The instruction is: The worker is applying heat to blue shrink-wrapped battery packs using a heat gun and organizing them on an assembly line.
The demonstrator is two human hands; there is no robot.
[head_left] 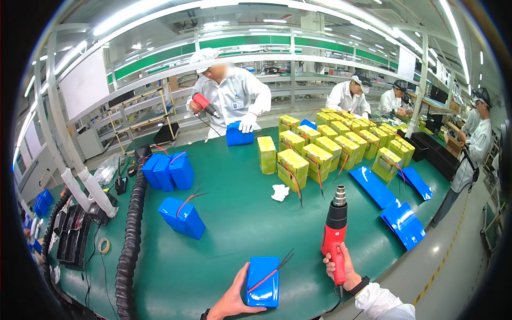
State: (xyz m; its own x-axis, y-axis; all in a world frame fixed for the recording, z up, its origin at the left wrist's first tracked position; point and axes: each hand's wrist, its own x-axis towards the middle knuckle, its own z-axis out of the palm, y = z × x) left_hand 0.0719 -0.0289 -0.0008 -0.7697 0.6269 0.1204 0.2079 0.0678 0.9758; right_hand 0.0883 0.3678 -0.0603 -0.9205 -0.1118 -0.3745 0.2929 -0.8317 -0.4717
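My left hand is wrapped round the near left corner of a blue-wrapped battery pack, which rests on the green table. Red and black wires lie across the pack's top and stick out past its far right corner. To the right, my right hand grips the handle of a red and black heat gun. Its metal nozzle points up and away from me, apart from the pack. Further off to the left stands another blue battery pack with red and black leads.
Yellow-green battery packs stand in rows at the far right, near flat blue wrap sleeves. A black corrugated hose runs along the left. Across the table, a co-worker holds a heat gun and touches a blue pack.
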